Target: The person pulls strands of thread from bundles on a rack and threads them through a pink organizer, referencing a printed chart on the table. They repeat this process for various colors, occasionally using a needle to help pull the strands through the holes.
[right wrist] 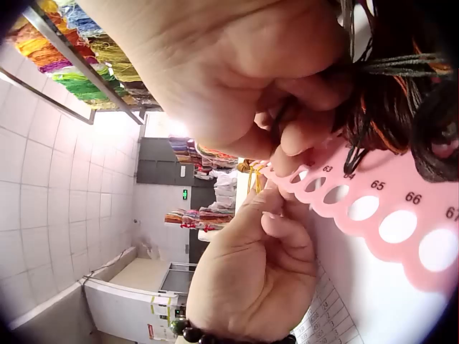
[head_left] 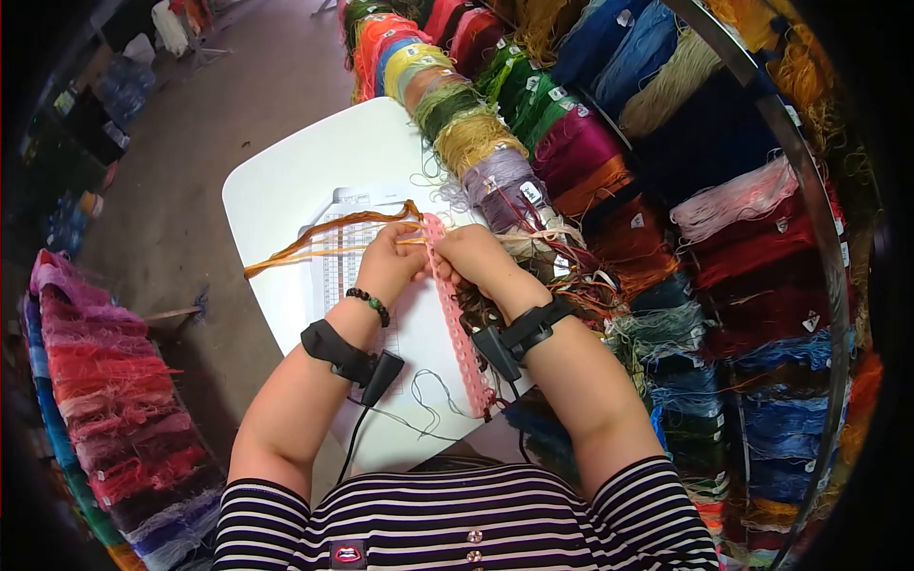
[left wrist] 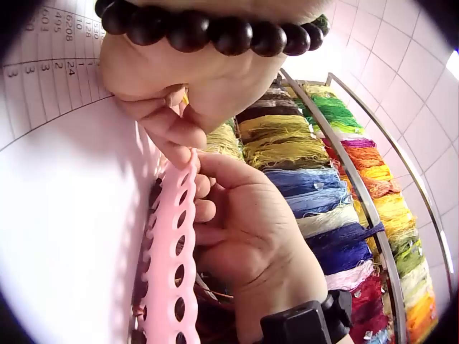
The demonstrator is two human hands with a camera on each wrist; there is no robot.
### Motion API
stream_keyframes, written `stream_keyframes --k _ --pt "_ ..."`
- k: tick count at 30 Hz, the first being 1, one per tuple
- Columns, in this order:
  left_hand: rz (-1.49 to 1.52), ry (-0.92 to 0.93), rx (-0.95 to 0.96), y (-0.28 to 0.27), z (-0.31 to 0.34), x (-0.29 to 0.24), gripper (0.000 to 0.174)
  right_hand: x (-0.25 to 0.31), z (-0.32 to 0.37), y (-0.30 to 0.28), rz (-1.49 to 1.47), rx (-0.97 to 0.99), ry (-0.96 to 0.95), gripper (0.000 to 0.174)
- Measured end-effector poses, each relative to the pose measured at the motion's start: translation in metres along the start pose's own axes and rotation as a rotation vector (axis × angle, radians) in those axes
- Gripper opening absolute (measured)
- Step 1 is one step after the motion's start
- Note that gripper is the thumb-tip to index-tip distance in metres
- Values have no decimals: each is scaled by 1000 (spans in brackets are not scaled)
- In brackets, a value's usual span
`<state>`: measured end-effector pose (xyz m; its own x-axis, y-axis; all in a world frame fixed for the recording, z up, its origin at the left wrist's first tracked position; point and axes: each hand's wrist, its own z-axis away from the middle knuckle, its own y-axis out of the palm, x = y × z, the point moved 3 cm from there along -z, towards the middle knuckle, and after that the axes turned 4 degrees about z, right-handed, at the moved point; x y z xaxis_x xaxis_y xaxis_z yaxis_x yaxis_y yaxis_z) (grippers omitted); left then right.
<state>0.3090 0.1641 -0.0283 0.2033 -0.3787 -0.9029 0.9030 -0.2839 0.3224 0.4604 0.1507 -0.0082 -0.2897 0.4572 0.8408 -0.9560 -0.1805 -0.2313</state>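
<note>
A long pink thread organizer [head_left: 453,319], with a row of holes and printed numbers, slants across the white table between both hands. My left hand [head_left: 388,266] pinches yellow thread [head_left: 307,254] close to the organizer's edge, its fingertips right at the holes. My right hand [head_left: 473,255] holds the organizer near its far end, fingers curled at its edge. In the right wrist view, dark thread bundles [right wrist: 391,107] hang from the organizer beside that hand. A brown-orange thread bundle [head_left: 333,220] runs leftward from the organizer's far end. The left fingers partly hide the yellow thread.
Printed number sheets [head_left: 333,276] lie on the white table [head_left: 276,171] under the left hand. Racks of colourful thread skeins [head_left: 590,190] crowd the right side, with a metal rail [head_left: 809,209]. More red and purple skeins [head_left: 114,381] hang at lower left. A loose dark thread [head_left: 419,419] lies near the front.
</note>
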Motion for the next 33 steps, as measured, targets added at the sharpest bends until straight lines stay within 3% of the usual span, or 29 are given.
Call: stream_keyframes --k 6,14,19,21,24,27,30,33 --pt "-180 10 -59 5 2 -4 42 13 1 -2 310 -42 -33 21" --pt "-257 45 -75 -10 1 0 36 6 5 4 -33 64 68 20" --pt "-890 238 -217 -28 15 -23 23 -9 -1 9 -84 56 31 16" --pt "-676 114 -172 -44 12 -16 24 -13 -3 10 -38 36 -1 15" --pt "-524 70 -160 -41 15 -17 26 -12 -3 12 21 3 -5 15" --pt "-603 94 -178 -45 11 -11 29 -13 -2 14 89 -35 -39 16" --pt "-478 55 -232 -45 10 -9 31 -13 0 13 105 -48 -46 16" --pt "-647 80 -203 -31 15 -21 31 -12 2 14 105 -53 -36 17"
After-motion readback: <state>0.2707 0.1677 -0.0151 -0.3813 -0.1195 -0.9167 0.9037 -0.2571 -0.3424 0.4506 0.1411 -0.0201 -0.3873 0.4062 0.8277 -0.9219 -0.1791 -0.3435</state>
